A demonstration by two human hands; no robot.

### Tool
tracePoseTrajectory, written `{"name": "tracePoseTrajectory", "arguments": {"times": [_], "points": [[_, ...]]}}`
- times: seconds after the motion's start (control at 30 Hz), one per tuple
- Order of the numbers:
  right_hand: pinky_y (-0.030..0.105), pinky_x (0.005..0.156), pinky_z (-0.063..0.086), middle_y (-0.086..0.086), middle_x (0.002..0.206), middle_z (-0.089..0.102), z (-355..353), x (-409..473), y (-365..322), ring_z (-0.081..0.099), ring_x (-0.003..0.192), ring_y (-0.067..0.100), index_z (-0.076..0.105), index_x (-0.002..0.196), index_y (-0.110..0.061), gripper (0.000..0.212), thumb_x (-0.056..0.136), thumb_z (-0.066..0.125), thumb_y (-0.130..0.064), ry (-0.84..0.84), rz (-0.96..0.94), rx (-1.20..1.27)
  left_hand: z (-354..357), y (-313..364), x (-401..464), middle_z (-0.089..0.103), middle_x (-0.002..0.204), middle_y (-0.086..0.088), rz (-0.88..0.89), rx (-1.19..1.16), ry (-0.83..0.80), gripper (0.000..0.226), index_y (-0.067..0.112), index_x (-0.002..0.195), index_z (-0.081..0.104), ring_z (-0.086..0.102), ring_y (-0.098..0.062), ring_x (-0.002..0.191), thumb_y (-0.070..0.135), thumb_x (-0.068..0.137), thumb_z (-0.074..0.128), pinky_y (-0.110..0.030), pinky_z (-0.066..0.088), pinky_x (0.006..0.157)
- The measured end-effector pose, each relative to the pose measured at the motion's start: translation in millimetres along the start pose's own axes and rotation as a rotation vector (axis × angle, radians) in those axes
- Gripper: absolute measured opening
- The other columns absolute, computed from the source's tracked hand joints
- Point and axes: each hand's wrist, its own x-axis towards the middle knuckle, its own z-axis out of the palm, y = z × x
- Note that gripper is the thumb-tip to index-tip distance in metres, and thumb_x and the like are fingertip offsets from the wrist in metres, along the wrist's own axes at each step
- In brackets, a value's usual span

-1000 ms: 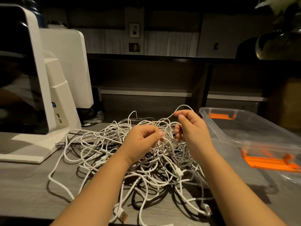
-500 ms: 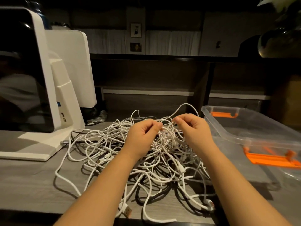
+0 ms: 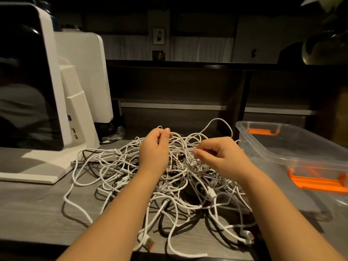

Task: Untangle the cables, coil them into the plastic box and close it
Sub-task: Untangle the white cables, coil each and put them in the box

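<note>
Presently, a loose tangled heap of thin white cables (image 3: 131, 166), with a few black leads running underneath, lies on the grey wood-grain desk (image 3: 33, 208) directly ahead of the person, between the white angular desktop machine with a dark glossy panel (image 3: 56, 110) on one side and the clear plastic storage box with orange latches (image 3: 293, 146) on the other. The box stands open, no lid on it, and nothing coiled can be seen inside. The left hand (image 3: 154, 147) is raised over the far part of the heap, fingers curled in, thumb pressed to forefinger on a white strand lifted from the pile. The right hand (image 3: 218, 153) is also curled, fingertips drawn together at strands near the middle (exactly which strand it pinches cannot be told). No cable is yet separated, so the task is judged to be at its start. In handling, these leads should prove light, limp and springy, holding no shape of their own, and liable to tighten into knots if a mid-length loop is hauled on. The sounder hold is judged to be a free end, such as the white flat plug (image 3: 146, 242) lying at the near edge of the desk, fed back through the crossings.
</note>
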Motion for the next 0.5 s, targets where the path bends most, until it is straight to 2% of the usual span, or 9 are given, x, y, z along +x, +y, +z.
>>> {"name": "tracePoseTrajectory", "arguments": {"times": [0.07,0.17,0.3,0.37,0.4,0.47,0.5], "points": [[0.021,0.054,0.045,-0.003,0.066,0.065,-1,1,0,0.055,0.055,0.005,0.067,0.076,-0.027,0.024,0.097,0.057,-0.034,0.080,0.040,-0.073,0,6,-1,0.042,0.055,0.006,-0.094,-0.202,-0.010,0.031,0.013,0.088,0.064,0.035,-0.009,0.048,0.032,0.105,0.046,-0.026,0.032,0.049],[0.037,0.066,0.051,0.001,0.072,0.068,-6,4,7,0.063,0.069,0.016,0.066,0.079,-0.019,0.032,0.100,0.048,-0.036,0.188,0.099,-0.156,-5,17,2,0.039,0.053,0.009,-0.266,-0.620,0.013,0.030,0.014,0.085,0.061,0.031,-0.005,0.044,0.030,0.106,0.046,-0.021,0.028,0.048],[0.038,0.066,0.047,0.004,0.071,0.065,-6,8,14,0.061,0.071,0.020,0.064,0.078,-0.014,0.035,0.101,0.048,-0.035,0.254,0.151,-0.188,-11,22,9,0.039,0.053,0.010,-0.445,-1.124,-0.028,0.033,0.017,0.078,0.061,0.032,-0.002,0.040,0.035,0.103,0.049,-0.014,0.027,0.042],[0.035,0.067,0.048,0.002,0.073,0.065,-5,8,11,0.061,0.073,0.015,0.065,0.080,-0.014,0.034,0.103,0.046,-0.029,0.387,0.100,-0.059,-14,20,10,0.036,0.051,0.010,-0.488,-1.235,-0.050,0.036,0.019,0.073,0.059,0.029,-0.003,0.039,0.036,0.103,0.048,-0.014,0.025,0.041],[0.027,0.067,0.047,-0.001,0.074,0.064,-6,8,9,0.060,0.073,0.009,0.065,0.081,-0.016,0.032,0.104,0.044,-0.025,0.482,0.078,0.037,-16,19,11,0.034,0.050,0.009,-0.499,-1.274,-0.037,0.037,0.020,0.070,0.057,0.027,-0.003,0.038,0.036,0.103,0.048,-0.014,0.023,0.040],[0.013,0.068,0.044,-0.007,0.080,0.063,-9,9,8,0.057,0.077,0.000,0.062,0.086,-0.023,0.028,0.104,0.041,-0.016,0.626,0.071,0.135,-22,18,14,0.031,0.050,0.009,-0.514,-1.332,0.041,0.038,0.021,0.067,0.052,0.025,-0.004,0.037,0.035,0.102,0.048,-0.015,0.020,0.038],[0.013,0.070,0.043,-0.007,0.085,0.063,-10,10,9,0.058,0.082,0.001,0.060,0.091,-0.023,0.025,0.103,0.040,-0.012,0.650,0.099,0.138,-25,17,16,0.031,0.050,0.009,-0.523,-1.352,0.101,0.039,0.022,0.066,0.051,0.024,-0.004,0.038,0.035,0.102,0.049,-0.015,0.019,0.038]]}}
